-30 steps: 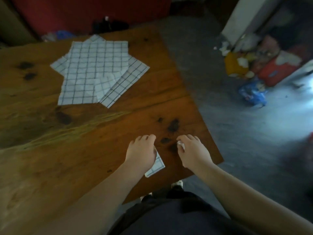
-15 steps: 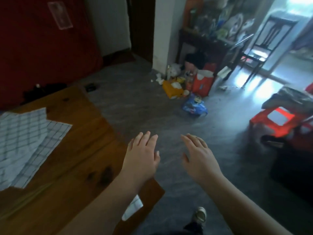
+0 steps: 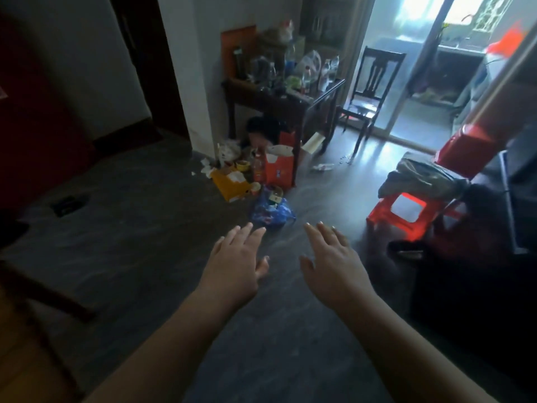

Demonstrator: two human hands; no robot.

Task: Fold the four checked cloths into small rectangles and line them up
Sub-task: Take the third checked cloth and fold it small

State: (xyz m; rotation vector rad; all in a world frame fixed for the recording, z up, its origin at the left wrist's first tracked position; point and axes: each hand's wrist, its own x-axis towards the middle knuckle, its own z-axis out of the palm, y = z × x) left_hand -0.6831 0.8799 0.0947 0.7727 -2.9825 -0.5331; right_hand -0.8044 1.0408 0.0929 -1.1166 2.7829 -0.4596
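Head view: left hand (image 3: 235, 269) and right hand (image 3: 334, 269) hover palm-down over grey floor (image 3: 145, 242), fingers straight, spread, holding nothing. Perhaps a table edge (image 3: 17, 359) near left; where the cloths lie cannot be told.

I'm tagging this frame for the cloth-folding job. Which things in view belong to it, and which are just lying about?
Belong to the job:
left hand, open and empty
right hand, open and empty
(no checked cloth is in view)

Just lying about:
blue bag
yellow box
red stool
chair
side table
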